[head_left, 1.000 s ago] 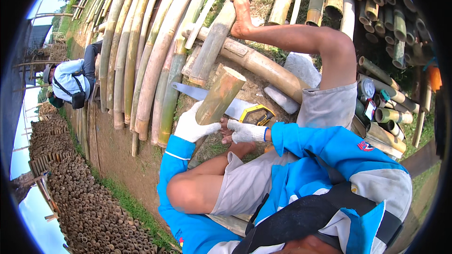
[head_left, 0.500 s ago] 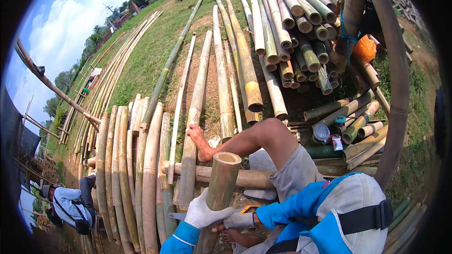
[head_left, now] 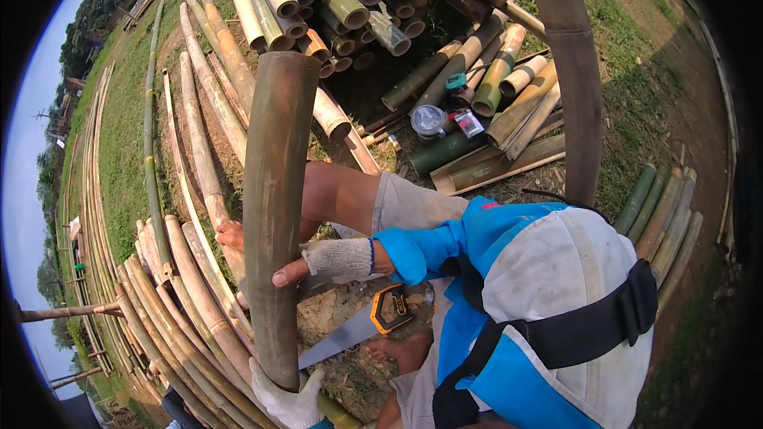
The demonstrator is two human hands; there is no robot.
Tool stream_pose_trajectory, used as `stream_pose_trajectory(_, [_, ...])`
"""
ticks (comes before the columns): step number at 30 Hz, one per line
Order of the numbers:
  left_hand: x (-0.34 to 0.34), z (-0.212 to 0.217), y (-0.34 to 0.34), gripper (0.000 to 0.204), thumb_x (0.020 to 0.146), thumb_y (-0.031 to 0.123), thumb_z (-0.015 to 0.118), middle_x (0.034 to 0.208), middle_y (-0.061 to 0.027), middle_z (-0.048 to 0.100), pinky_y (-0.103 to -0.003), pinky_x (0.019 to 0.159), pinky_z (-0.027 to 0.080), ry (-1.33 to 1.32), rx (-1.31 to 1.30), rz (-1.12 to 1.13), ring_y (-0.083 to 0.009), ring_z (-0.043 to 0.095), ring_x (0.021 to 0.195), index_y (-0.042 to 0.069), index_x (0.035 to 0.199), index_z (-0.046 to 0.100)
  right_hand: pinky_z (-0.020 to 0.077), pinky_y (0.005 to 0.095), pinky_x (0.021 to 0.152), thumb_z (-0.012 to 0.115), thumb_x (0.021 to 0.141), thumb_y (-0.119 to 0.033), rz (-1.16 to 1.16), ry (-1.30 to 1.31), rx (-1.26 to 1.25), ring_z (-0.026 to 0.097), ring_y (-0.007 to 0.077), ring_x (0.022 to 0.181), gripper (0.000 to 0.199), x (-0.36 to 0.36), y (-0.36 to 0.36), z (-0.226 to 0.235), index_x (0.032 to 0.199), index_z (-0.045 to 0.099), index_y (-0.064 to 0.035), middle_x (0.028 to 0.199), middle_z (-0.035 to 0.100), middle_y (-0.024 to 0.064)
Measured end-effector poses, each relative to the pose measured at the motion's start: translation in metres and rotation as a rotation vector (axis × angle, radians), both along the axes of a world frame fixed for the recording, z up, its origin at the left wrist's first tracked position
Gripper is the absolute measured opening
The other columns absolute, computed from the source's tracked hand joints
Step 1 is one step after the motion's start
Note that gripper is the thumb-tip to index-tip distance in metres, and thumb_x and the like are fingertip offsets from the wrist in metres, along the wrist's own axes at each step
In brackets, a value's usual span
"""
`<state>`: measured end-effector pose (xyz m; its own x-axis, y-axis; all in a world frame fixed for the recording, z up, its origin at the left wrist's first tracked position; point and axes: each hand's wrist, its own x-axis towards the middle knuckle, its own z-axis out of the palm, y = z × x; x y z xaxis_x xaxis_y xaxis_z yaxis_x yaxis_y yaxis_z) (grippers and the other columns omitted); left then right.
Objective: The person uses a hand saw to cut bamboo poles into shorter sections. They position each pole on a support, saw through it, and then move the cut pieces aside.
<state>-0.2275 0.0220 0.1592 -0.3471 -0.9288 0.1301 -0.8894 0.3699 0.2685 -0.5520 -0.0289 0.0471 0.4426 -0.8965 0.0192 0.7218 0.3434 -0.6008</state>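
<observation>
A thick green-brown bamboo section (head_left: 278,191) stands nearly upright in front of me, slightly tilted. My right hand (head_left: 338,260), in a pale fingerless knit glove, grips its side; the thumb shows on the near face and the fingers are hidden behind. Down at the lower end, my left hand (head_left: 288,399) in a white knit glove is wrapped round the base, partly covered by the bamboo. Just right of it a handsaw (head_left: 346,339) with an orange-and-black handle lies on the ground, touched by neither hand.
Long bamboo poles (head_left: 199,135) spread across the grass at left. Cut bamboo (head_left: 342,8) is stacked at the back. A clear round tub (head_left: 429,121) and a red-and-white packet (head_left: 466,122) sit among short pieces. A pale cap (head_left: 556,270) with a black strap fills the lower right.
The bamboo section has been raised. My right hand has gone from low beside the saw to its side; my left has moved down to the base. The view has swung right.
</observation>
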Motion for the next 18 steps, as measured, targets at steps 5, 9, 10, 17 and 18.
stream_pose_trajectory(5, [0.007,0.048,0.004,0.122,0.064,0.047,0.106,0.15,-0.0242,0.063,-0.056,0.117,0.05,-0.269,-0.623,-0.048,-0.0441,0.06,0.138,0.0,0.162,0.051,0.0571,0.0627,0.107,0.084,0.099,-0.045,-0.155,-0.173,0.042,0.065,0.0387,0.134,0.075,-0.058,0.017,0.029,0.152,0.056,0.0,0.142,0.067,0.0205])
stream_pose_trajectory(9, [-0.001,0.08,-0.005,0.114,0.07,0.061,0.104,0.136,-0.0218,0.072,-0.058,0.107,0.058,-0.356,-1.066,-0.062,-0.0428,0.07,0.123,-0.003,0.153,0.059,0.0573,0.0668,0.105,0.084,0.097,-0.047,-0.289,-0.271,0.048,0.065,0.0413,0.133,0.076,-0.098,0.026,0.054,0.15,0.056,-0.0003,0.141,0.067,0.0214])
stream_pose_trajectory(10, [-0.005,0.085,-0.009,0.116,0.07,0.062,0.104,0.135,-0.0217,0.072,-0.057,0.106,0.058,-0.38,-1.14,-0.058,-0.0424,0.07,0.121,-0.004,0.153,0.059,0.0574,0.0678,0.104,0.084,0.097,-0.048,-0.314,-0.302,0.041,0.065,0.042,0.133,0.077,-0.108,0.028,0.061,0.15,0.056,-0.0004,0.141,0.067,0.0216])
stream_pose_trajectory(17, [-0.027,0.077,-0.051,0.115,0.074,0.053,0.104,0.139,-0.0238,0.07,-0.055,0.102,0.059,0.332,-0.805,-0.242,-0.0436,0.07,0.121,-0.004,0.157,0.051,0.0575,0.0734,0.102,0.084,0.096,-0.051,-0.639,-0.412,0.24,0.064,0.0451,0.134,0.077,-0.164,0.093,0.082,0.148,0.056,-0.0016,0.14,0.066,0.0229])
stream_pose_trajectory(18, [-0.029,0.071,-0.058,0.115,0.074,0.05,0.105,0.14,-0.0241,0.069,-0.055,0.103,0.059,0.527,-0.686,-0.295,-0.0439,0.07,0.123,-0.004,0.158,0.049,0.0557,0.074,0.105,0.084,0.096,-0.05,-0.659,-0.408,0.239,0.063,0.0445,0.136,0.077,-0.17,0.104,0.078,0.149,0.055,-0.0029,0.143,0.064,0.0229])
